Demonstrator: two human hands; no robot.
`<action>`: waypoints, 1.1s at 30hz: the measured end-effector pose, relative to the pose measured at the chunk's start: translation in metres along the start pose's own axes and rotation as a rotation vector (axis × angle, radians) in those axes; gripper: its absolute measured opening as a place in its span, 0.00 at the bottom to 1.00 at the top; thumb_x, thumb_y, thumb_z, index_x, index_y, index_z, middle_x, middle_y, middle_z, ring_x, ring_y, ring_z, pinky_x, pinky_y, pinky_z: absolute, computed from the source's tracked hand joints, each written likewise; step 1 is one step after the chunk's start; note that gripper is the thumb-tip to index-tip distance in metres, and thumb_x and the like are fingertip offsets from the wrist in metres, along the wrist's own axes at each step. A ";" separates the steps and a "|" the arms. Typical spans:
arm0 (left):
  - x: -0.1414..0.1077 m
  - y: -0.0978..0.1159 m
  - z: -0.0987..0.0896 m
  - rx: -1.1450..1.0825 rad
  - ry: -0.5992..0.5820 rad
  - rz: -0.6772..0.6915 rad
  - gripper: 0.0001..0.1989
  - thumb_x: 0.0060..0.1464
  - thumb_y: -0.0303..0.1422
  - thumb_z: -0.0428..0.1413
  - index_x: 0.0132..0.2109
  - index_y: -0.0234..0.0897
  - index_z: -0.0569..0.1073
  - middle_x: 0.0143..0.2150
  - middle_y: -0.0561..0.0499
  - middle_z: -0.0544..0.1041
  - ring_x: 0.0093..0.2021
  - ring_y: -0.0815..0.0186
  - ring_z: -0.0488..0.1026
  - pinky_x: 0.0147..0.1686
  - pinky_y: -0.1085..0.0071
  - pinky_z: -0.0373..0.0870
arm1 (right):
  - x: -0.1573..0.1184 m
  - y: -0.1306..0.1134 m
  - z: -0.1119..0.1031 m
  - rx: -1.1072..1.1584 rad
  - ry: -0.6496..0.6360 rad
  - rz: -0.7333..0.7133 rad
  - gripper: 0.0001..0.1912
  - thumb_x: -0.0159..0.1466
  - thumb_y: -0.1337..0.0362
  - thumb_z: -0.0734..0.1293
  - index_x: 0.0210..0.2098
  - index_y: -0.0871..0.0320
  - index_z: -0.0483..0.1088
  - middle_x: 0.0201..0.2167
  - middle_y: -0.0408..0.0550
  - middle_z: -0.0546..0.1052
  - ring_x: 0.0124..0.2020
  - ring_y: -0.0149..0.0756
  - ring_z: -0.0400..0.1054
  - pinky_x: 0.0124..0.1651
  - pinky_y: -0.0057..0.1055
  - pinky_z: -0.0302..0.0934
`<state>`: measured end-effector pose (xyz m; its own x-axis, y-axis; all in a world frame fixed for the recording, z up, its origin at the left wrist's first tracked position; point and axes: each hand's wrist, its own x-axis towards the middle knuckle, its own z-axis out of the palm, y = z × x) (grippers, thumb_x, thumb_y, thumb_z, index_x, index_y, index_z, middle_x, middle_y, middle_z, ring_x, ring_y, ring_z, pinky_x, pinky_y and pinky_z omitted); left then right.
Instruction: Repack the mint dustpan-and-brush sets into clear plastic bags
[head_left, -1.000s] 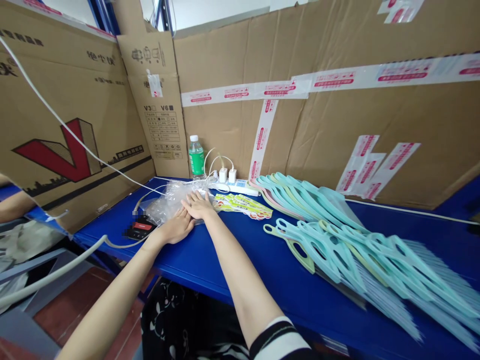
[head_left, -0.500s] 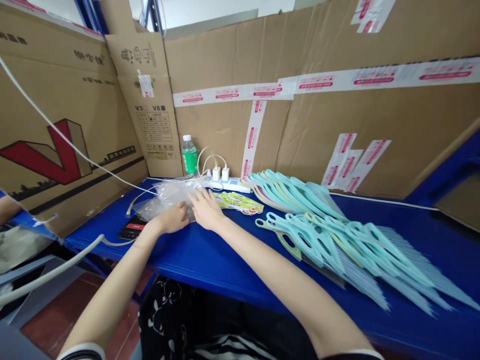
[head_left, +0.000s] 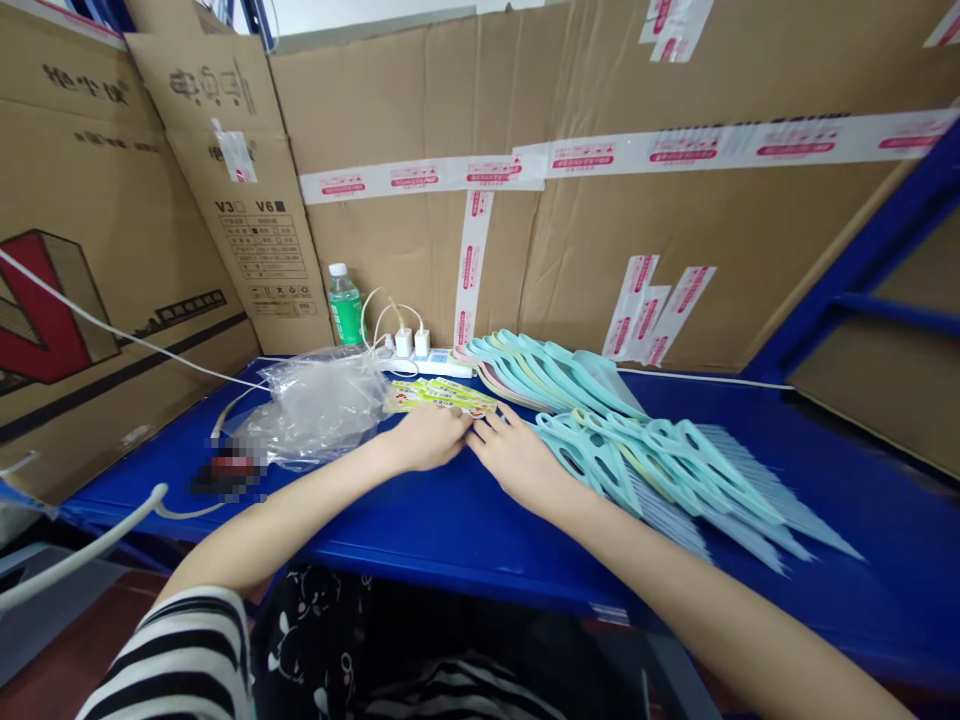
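Note:
Yellow-green printed cards [head_left: 442, 392] lie fanned out on the blue table. At their front edge my left hand [head_left: 431, 437] is closed, its fingertips hidden, so what it holds cannot be made out. Close beside it, my right hand [head_left: 514, 455] touches the right end of the cards with its fingers somewhat spread. Crumpled clear plastic bags [head_left: 319, 400] rest to the left of both hands. Right of my right hand lie overlapping light-blue handled items with bristle-like ends [head_left: 675, 470], and behind them more curved blue and pink pieces [head_left: 525, 368].
A bottle with a green label [head_left: 346, 308] stands at the back beside a power strip [head_left: 450, 366] with white plugs. Cardboard panels [head_left: 405, 100] wall the back and left. A blurred dark and red object [head_left: 229, 470] and a pale cable [head_left: 90, 560] are at the left.
Both hands have moved right, off the plastic bags and onto the front of the yellow-green cards. The head view has shifted to the right.

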<state>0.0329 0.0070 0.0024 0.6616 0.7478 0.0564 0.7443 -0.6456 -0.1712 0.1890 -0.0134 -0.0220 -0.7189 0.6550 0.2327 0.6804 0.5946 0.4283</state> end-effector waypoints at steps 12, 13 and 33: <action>0.000 0.006 0.028 -0.073 -0.007 -0.038 0.11 0.64 0.30 0.46 0.46 0.35 0.71 0.43 0.44 0.78 0.41 0.58 0.79 0.40 0.65 0.75 | 0.008 0.002 0.007 0.005 -0.050 0.044 0.13 0.65 0.75 0.61 0.38 0.60 0.78 0.35 0.54 0.81 0.46 0.42 0.72 0.53 0.39 0.60; 0.002 0.006 0.028 -0.083 -0.006 -0.040 0.11 0.63 0.30 0.46 0.46 0.36 0.71 0.44 0.44 0.78 0.42 0.58 0.78 0.40 0.66 0.75 | 0.008 0.003 0.007 0.009 -0.051 0.049 0.13 0.65 0.75 0.61 0.38 0.60 0.78 0.35 0.54 0.81 0.45 0.42 0.72 0.52 0.39 0.60; 0.008 0.008 0.033 -0.130 0.007 -0.044 0.17 0.63 0.30 0.46 0.56 0.34 0.69 0.53 0.40 0.73 0.44 0.55 0.78 0.43 0.60 0.76 | 0.007 0.005 0.007 0.025 0.004 0.112 0.14 0.65 0.73 0.60 0.43 0.61 0.77 0.44 0.58 0.79 0.51 0.47 0.68 0.57 0.46 0.57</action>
<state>0.0411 0.0130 -0.0308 0.6280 0.7752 0.0680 0.7781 -0.6268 -0.0400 0.1883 -0.0028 -0.0244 -0.6390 0.7160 0.2811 0.7595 0.5294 0.3779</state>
